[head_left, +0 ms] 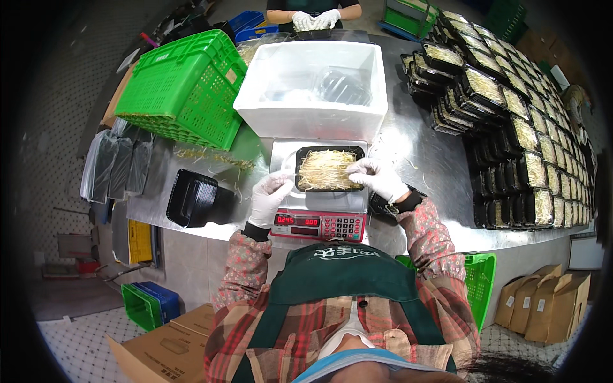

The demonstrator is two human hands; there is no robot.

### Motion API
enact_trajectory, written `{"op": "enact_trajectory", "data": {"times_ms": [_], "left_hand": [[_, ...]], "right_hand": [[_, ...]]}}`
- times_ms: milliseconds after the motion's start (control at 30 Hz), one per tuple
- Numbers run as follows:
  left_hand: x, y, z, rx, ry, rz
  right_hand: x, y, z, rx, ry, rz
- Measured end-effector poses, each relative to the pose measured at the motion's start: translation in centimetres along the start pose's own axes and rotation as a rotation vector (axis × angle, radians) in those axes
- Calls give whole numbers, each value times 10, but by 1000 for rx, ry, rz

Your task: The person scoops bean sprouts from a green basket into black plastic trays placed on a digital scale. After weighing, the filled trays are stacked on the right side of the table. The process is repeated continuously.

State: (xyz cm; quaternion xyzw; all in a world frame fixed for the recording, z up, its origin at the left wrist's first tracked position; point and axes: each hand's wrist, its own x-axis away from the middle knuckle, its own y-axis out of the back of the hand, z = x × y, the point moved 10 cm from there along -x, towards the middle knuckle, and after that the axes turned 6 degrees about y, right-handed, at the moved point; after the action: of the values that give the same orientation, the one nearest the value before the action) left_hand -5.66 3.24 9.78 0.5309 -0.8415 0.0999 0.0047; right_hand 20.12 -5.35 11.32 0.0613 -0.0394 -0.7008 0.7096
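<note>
— What packages show?
— A black tray of sprouts sits on the scale; filled black trays stack at right; brown cartons stand on the floor.
— Any screens?
— The scale's red display, below the tray.
</note>
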Motion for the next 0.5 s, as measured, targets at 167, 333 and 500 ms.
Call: {"op": "enact_trajectory", "data": {"times_ms": [167, 333, 500], "left_hand": [[-39, -6, -3, -299, -149, -155], [-103, -3, 30, -459, -154, -208], [-116, -8, 67, -219, 133, 25]], "right_hand": [[-20, 22, 0, 330, 185, -291], [-41, 35, 3, 706, 244, -386], [-42, 46, -45, 348, -49, -404]]}}
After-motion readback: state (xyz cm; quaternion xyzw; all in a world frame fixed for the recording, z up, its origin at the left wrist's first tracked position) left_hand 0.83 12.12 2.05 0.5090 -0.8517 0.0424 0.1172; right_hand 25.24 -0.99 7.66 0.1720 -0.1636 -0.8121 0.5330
